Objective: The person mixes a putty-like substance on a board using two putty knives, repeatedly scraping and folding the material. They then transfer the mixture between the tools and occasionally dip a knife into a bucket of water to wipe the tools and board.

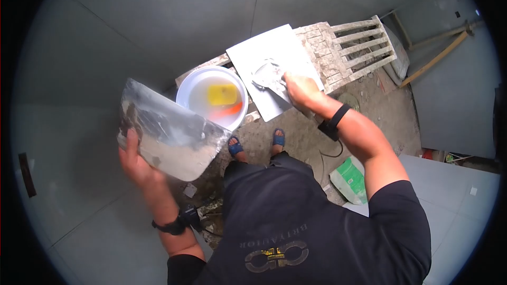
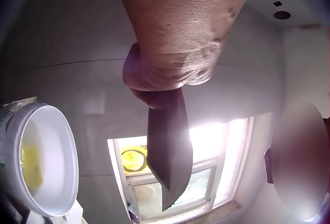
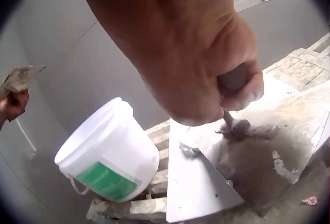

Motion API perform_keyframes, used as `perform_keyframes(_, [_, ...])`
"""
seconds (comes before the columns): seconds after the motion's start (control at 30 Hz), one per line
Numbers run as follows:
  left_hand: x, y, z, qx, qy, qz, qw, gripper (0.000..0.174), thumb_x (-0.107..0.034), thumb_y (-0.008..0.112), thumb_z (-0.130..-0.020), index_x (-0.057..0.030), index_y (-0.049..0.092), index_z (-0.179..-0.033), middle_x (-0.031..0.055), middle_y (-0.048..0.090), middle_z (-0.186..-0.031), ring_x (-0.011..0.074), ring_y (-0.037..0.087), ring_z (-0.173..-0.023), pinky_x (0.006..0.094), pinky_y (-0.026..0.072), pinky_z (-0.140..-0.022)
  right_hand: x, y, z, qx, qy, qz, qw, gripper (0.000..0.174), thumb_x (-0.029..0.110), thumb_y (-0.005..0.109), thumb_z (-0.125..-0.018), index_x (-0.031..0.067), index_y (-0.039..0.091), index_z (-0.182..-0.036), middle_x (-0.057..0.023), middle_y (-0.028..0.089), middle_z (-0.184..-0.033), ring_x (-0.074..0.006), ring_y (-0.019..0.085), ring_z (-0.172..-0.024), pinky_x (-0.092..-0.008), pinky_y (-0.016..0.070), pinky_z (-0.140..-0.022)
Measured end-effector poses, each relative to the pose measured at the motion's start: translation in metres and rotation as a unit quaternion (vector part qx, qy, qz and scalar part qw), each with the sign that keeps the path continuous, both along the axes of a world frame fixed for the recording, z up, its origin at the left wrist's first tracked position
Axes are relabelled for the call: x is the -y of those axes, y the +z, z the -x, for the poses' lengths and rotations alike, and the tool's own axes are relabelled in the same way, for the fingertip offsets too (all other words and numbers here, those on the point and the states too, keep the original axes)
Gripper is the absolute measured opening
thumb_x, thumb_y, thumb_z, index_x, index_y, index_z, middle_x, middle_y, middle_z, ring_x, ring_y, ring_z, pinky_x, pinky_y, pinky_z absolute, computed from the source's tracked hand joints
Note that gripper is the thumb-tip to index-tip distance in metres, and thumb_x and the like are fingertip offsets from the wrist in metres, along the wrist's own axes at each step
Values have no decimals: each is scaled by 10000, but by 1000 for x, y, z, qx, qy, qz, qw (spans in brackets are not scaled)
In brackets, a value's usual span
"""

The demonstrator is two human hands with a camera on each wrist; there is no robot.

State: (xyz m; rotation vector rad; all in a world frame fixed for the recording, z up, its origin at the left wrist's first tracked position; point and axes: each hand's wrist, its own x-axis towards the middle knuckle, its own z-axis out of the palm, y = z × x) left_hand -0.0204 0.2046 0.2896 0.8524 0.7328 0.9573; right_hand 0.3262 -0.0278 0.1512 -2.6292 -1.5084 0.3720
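My left hand (image 1: 138, 164) grips a wide metal plate (image 1: 174, 134) by its outer edge, thumb lying on the face. Pale smears cover the plate, which is tilted in the air left of the bucket. In the left wrist view the plate (image 2: 169, 146) shows nearly edge-on below the hand. My right hand (image 1: 302, 92) is curled round the handle (image 3: 234, 78) of a putty knife. Its blade (image 3: 258, 162), smeared with grey-white paste (image 3: 237, 128), is low over a white board (image 1: 280, 42). More paste (image 1: 270, 74) shows around the blade in the head view.
Beside the board stands a white bucket (image 1: 185, 95) with a yellow sponge (image 1: 222, 95) and an orange object (image 1: 227, 111) in it. Both rest on a slatted, paste-stained bench (image 1: 364, 37). A green-and-white bag (image 1: 349, 179) lies on the floor at right. Grey wall panels (image 1: 158, 16) rise behind.
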Motion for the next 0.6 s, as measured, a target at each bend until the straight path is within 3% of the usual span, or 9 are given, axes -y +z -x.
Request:
perform_keyframes(0.03, [4,2,2,2,8,-2,1000,396,-135,524,-978,32,502,-1336,163,594,-1289,284,606,-1156,445,511,-998,2,19,-3,-39,-17,37,998,222,136,487,-920,-4,587,-1061,-247,685,-905,-401,686,-827,-473,547,-701])
perform_keyframes(0.13, [9,7,-4,24,29,-3,999,384,-136,524,-981,25,509,-1330,156,599,-1279,274,613,-1135,431,511,-987,40,-2,-29,-60,-34,-63,996,336,156,548,-893,-15,578,-1180,-265,674,-948,-359,692,-868,-439,551,-727])
perform_keyframes(0.17, [12,9,-4,26,27,8,999,381,-138,525,-983,23,511,-1327,154,601,-1275,271,613,-1129,427,511,-983,30,57,-16,-289,-251,82,920,382,212,585,-911,-14,590,-1219,-234,689,-1010,-288,694,-913,-397,562,-765])
perform_keyframes(0.23, [20,12,-7,23,27,14,999,374,-142,524,-986,21,513,-1322,151,603,-1268,266,613,-1122,422,511,-975,74,16,-36,-520,-377,-34,766,364,262,581,-940,-2,617,-1188,-179,703,-1023,-246,694,-911,-381,570,-789])
perform_keyframes(0.27, [23,13,-11,16,27,9,999,370,-143,522,-988,21,513,-1320,149,602,-1266,265,611,-1120,421,511,-972,99,-8,-46,-617,-430,-96,652,361,287,579,-954,4,631,-1173,-151,710,-1029,-225,694,-911,-373,574,-801])
perform_keyframes(0.33, [28,13,-20,3,23,0,1000,367,-144,519,-991,22,510,-1319,148,598,-1269,264,607,-1123,419,512,-970,130,-34,-53,-781,-430,-170,421,366,331,562,-981,20,650,-1154,-87,719,-1032,-220,696,-913,-383,581,-828])
perform_keyframes(0.37, [31,13,-22,-4,21,-1,1000,369,-143,517,-992,23,506,-1321,148,595,-1274,264,605,-1127,417,513,-971,144,-57,-55,-765,-462,-177,412,366,352,562,-981,22,660,-1105,-72,730,-991,-202,706,-855,-342,595,-782])
perform_keyframes(0.43, [37,12,-27,-17,20,-3,1000,374,-144,514,-994,27,497,-1326,150,588,-1283,266,603,-1132,415,515,-973,152,-78,-53,-759,-500,-195,369,361,353,564,-980,23,661,-1090,-69,730,-975,-193,706,-837,-335,596,-762])
perform_keyframes(0.6, [52,22,-37,-64,34,-18,997,396,-151,509,-997,34,472,-1345,156,577,-1294,267,603,-1136,411,522,-974,110,-99,-60,-789,-490,-183,322,350,354,570,-976,25,661,-1052,-60,729,-936,-172,705,-792,-318,598,-713])
